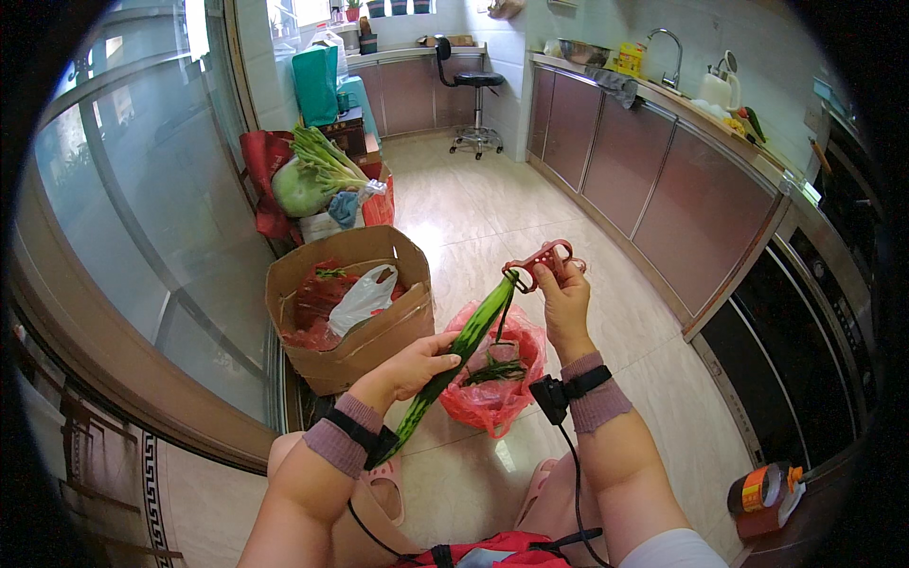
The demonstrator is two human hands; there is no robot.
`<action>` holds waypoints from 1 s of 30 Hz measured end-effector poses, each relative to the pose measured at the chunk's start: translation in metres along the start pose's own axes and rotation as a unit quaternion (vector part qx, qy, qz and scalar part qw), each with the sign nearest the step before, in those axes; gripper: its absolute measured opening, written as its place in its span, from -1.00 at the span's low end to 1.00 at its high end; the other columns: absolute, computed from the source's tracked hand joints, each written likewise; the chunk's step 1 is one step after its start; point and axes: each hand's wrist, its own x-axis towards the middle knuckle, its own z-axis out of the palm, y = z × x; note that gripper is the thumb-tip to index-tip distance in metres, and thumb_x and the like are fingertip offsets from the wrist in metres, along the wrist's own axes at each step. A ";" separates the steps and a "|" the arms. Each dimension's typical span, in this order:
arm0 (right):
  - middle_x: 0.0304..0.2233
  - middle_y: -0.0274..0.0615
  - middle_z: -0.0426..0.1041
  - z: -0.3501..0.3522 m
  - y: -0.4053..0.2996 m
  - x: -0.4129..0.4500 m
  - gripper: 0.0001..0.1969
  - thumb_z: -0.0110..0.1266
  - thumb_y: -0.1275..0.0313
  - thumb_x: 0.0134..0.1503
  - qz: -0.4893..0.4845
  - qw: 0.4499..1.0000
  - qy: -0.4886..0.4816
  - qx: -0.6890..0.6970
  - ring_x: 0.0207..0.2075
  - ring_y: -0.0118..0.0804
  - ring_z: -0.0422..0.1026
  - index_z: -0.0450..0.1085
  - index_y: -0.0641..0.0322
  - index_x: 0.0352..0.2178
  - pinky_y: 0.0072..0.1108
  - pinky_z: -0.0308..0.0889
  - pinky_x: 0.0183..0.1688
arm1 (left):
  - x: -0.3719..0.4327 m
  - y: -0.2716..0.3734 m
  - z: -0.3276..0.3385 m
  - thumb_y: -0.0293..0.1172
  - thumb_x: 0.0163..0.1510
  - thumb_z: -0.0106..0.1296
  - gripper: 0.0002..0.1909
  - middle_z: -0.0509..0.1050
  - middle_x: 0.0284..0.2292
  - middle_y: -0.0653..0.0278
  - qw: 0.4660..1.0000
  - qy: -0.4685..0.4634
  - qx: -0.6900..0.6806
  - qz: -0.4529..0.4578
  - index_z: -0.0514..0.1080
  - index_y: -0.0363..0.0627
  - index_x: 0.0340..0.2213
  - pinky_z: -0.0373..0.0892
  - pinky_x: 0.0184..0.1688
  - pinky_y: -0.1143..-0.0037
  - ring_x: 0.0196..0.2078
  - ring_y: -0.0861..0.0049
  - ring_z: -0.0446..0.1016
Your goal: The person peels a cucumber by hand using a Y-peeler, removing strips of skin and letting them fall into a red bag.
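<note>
My left hand (419, 366) grips a long green gourd (472, 337) around its middle. The gourd slants, its stem end up and to the right, its lower end by my left wrist. A red plastic peeler (547, 254) is held in my right hand (564, 291), its head at the gourd's stem end. From there a dark green strip of peel (505, 316) hangs down. Below, a red plastic bag (469, 408) stands open on the floor, with green peelings (497, 370) inside. Whether the blade touches the gourd I cannot tell.
A cardboard box (390, 330) holding red and white plastic bags stands left of the red bag. Behind it are a large round pale-green melon (302, 188) and leafy stalks (327, 160). Cabinets (628, 163) line the right; a dark bottle (760, 490) stands at lower right. A wheeled stool (477, 79) is farther back.
</note>
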 end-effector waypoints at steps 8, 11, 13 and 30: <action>-0.36 -0.31 0.46 -0.003 0.007 0.001 -0.82 0.07 0.52 0.10 0.000 0.999 0.009 -0.038 -0.35 -0.55 0.39 0.40 0.33 -0.23 -0.69 0.31 -0.28 | -0.004 0.002 -0.003 -0.59 0.12 -0.14 -0.52 0.40 -0.16 0.32 1.000 -0.001 -0.002 0.001 0.17 -0.21 0.10 0.31 -0.06 0.60 -0.18 0.63 0.37; -0.38 -0.35 0.45 -0.012 0.004 0.013 -0.83 0.06 0.52 0.10 -0.049 0.995 0.086 0.008 -0.38 -0.57 0.37 0.41 0.29 -0.23 -0.69 0.29 -0.32 | -0.005 -0.007 -0.006 -0.59 0.12 -0.14 -0.51 0.39 -0.13 0.32 1.000 -0.013 0.018 -0.006 0.17 -0.21 0.11 0.29 -0.04 0.61 -0.14 0.64 0.36; -0.37 -0.38 0.44 -0.018 -0.006 0.017 -0.82 0.06 0.49 0.12 -0.044 0.995 0.087 0.019 -0.38 -0.58 0.36 0.40 0.26 -0.22 -0.70 0.27 -0.36 | -0.013 -0.008 -0.007 -0.59 0.12 -0.14 -0.51 0.38 -0.10 0.34 0.998 -0.002 0.052 -0.017 0.17 -0.22 0.11 0.27 -0.02 0.61 -0.12 0.66 0.34; -0.33 -0.29 0.48 0.037 -0.001 -0.041 -0.82 0.09 0.55 0.07 0.094 0.980 -0.172 0.043 -0.31 -0.52 0.43 0.41 0.35 -0.26 -0.66 0.35 -0.23 | 0.000 0.005 0.006 -0.56 0.18 -0.23 -0.54 0.37 -0.09 0.26 0.978 0.029 -0.190 0.080 0.12 -0.09 0.12 0.37 -0.06 0.52 -0.16 0.53 0.42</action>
